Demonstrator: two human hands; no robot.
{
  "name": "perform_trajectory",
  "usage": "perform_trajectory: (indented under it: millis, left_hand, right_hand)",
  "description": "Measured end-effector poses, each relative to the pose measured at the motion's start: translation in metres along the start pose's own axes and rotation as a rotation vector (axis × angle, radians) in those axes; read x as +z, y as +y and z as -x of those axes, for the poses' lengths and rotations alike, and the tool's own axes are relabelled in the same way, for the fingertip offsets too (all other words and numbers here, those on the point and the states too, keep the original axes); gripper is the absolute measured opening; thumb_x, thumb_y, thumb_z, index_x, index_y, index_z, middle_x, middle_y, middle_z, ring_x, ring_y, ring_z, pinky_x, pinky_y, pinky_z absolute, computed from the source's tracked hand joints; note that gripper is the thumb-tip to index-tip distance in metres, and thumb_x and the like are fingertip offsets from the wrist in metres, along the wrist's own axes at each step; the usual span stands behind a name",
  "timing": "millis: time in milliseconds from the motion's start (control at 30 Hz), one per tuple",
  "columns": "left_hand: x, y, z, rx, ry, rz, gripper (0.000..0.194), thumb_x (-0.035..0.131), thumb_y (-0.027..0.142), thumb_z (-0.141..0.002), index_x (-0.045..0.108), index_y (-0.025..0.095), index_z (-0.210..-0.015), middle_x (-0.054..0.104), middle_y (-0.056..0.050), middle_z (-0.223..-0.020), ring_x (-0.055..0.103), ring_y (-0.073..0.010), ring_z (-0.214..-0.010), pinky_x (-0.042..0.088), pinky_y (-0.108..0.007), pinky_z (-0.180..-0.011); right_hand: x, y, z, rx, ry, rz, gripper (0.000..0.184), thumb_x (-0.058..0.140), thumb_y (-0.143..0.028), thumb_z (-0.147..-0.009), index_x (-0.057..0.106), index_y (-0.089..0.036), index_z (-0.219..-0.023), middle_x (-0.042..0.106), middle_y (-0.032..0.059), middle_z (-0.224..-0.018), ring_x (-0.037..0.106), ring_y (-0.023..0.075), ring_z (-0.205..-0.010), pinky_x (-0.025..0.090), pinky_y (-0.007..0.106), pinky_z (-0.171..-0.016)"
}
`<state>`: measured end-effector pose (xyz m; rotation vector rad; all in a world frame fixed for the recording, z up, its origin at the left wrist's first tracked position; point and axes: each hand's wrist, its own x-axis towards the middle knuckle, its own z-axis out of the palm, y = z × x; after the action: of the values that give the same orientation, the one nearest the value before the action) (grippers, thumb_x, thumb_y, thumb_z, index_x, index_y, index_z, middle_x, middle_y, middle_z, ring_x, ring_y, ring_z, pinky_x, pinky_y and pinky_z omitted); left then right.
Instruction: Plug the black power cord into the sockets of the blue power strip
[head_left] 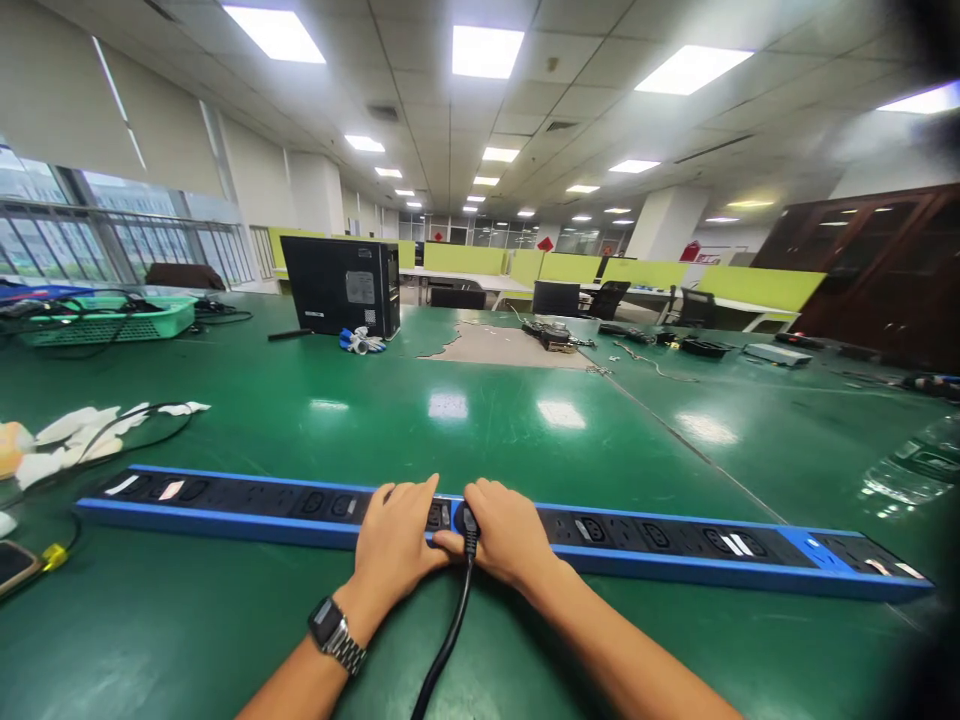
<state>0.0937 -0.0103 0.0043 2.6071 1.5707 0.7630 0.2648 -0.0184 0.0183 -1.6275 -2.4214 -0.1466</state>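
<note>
A long power strip point(712, 570) with a blue frame and black sockets lies across the green tabletop. My left hand point(395, 530) grips it just left of its middle, fingers over the top and thumb along the front. Beside it, my right hand point(514, 535) is closed around a black power plug point(470, 532) at the strip's middle. The plug's front end is hidden, so I cannot tell how deep it sits in a socket. Its thick black cord point(448, 645) runs down toward me between my forearms.
White gloves point(75, 435) and a phone point(16, 565) lie at the left, a plastic bottle point(919, 465) at the right. Farther back are a green basket point(142, 322), a black computer case point(330, 285), a blue-and-white glove point(362, 341) and various cables and parts.
</note>
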Motion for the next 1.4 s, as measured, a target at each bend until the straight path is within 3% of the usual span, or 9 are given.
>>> perform_trajectory:
  millis: [167, 333, 433, 533, 700, 900, 1033, 1167, 1400]
  left_hand:
    - [0.003, -0.002, -0.001, -0.017, 0.017, 0.0, 0.063, 0.07, 0.043, -0.072, 0.053, 0.019, -0.128, 0.067, -0.011, -0.116, 0.059, -0.0268, -0.108, 0.037, -0.044, -0.099]
    - [0.003, -0.004, 0.0, 0.022, -0.013, 0.0, 0.065, 0.077, 0.056, -0.064, 0.059, 0.023, -0.118, 0.067, -0.007, -0.119, 0.058, -0.0269, -0.111, 0.036, -0.043, -0.099]
    - [0.002, -0.003, 0.0, 0.017, -0.006, -0.007, 0.068, 0.077, 0.058, -0.063, 0.059, 0.022, -0.118, 0.067, -0.008, -0.12, 0.057, -0.0271, -0.112, 0.035, -0.044, -0.101]
    - [0.002, -0.003, 0.001, 0.019, -0.008, -0.016, 0.069, 0.077, 0.058, -0.063, 0.06, 0.02, -0.118, 0.066, -0.009, -0.12, 0.058, -0.0279, -0.112, 0.035, -0.045, -0.1]
    - [0.003, -0.004, 0.002, 0.036, 0.014, -0.033, 0.066, 0.074, 0.059, -0.067, 0.059, 0.022, -0.119, 0.066, -0.009, -0.121, 0.058, -0.028, -0.113, 0.035, -0.046, -0.101]
    - [0.006, -0.005, 0.002, 0.046, 0.029, -0.053, 0.067, 0.073, 0.061, -0.066, 0.059, 0.022, -0.119, 0.066, -0.008, -0.121, 0.058, -0.0279, -0.112, 0.037, -0.046, -0.1]
    - [0.009, -0.007, 0.002, 0.057, 0.038, -0.061, 0.068, 0.075, 0.061, -0.064, 0.06, 0.023, -0.119, 0.067, -0.008, -0.12, 0.059, -0.0282, -0.112, 0.037, -0.047, -0.1]
    - [0.009, -0.007, 0.002, 0.052, 0.034, -0.068, 0.071, 0.076, 0.06, -0.063, 0.059, 0.021, -0.119, 0.066, -0.008, -0.121, 0.058, -0.0286, -0.112, 0.038, -0.047, -0.1]
    - [0.009, -0.008, 0.002, 0.073, 0.058, -0.081, 0.071, 0.079, 0.057, -0.061, 0.059, 0.021, -0.118, 0.067, -0.009, -0.119, 0.059, -0.0286, -0.11, 0.04, -0.048, -0.098]
  right_hand:
    - [-0.005, -0.003, -0.01, 0.006, 0.13, -0.144, 0.035, 0.052, -0.05, -0.085, 0.063, -0.019, -0.075, 0.067, 0.0043, -0.071, 0.058, 0.0148, -0.061, 0.035, 0.023, -0.054]
    - [-0.091, 0.054, -0.008, 0.331, 0.422, -0.373, 0.057, 0.021, -0.042, -0.093, 0.058, -0.022, -0.053, 0.059, 0.0023, -0.05, 0.047, 0.0099, -0.046, 0.034, 0.022, -0.044]
    - [-0.117, 0.099, 0.02, 0.457, 0.503, -0.381, 0.065, 0.02, -0.048, -0.092, 0.067, -0.012, -0.065, 0.062, 0.0071, -0.055, 0.046, 0.0103, -0.045, 0.033, 0.025, -0.043]
    - [-0.091, 0.118, 0.064, 0.438, 0.427, -0.442, 0.044, 0.045, -0.054, -0.086, 0.068, -0.017, -0.08, 0.069, 0.0067, -0.075, 0.061, 0.016, -0.068, 0.045, 0.027, -0.062]
    - [-0.034, 0.134, 0.099, 0.416, 0.252, -0.381, 0.038, 0.046, -0.056, -0.085, 0.064, -0.023, -0.087, 0.07, 0.0041, -0.082, 0.063, 0.0204, -0.076, 0.047, 0.031, -0.073]
    - [-0.04, 0.149, 0.093, 0.307, 0.168, -0.344, 0.035, 0.047, -0.054, -0.087, 0.064, -0.024, -0.09, 0.071, 0.0045, -0.088, 0.065, 0.0197, -0.08, 0.049, 0.031, -0.076]
    - [-0.037, 0.118, 0.078, 0.244, 0.169, -0.357, 0.036, 0.045, -0.053, -0.089, 0.063, -0.024, -0.099, 0.071, 0.0052, -0.094, 0.066, 0.0195, -0.086, 0.049, 0.03, -0.077]
    - [-0.03, 0.09, 0.063, 0.263, 0.113, -0.231, 0.036, 0.039, -0.053, -0.093, 0.061, -0.026, -0.09, 0.069, 0.0025, -0.083, 0.064, 0.0182, -0.077, 0.047, 0.028, -0.069]
    - [-0.023, 0.078, 0.063, 0.245, 0.001, 0.064, 0.035, 0.038, -0.047, -0.094, 0.062, -0.022, -0.097, 0.066, 0.0073, -0.089, 0.062, 0.0212, -0.083, 0.044, 0.029, -0.069]
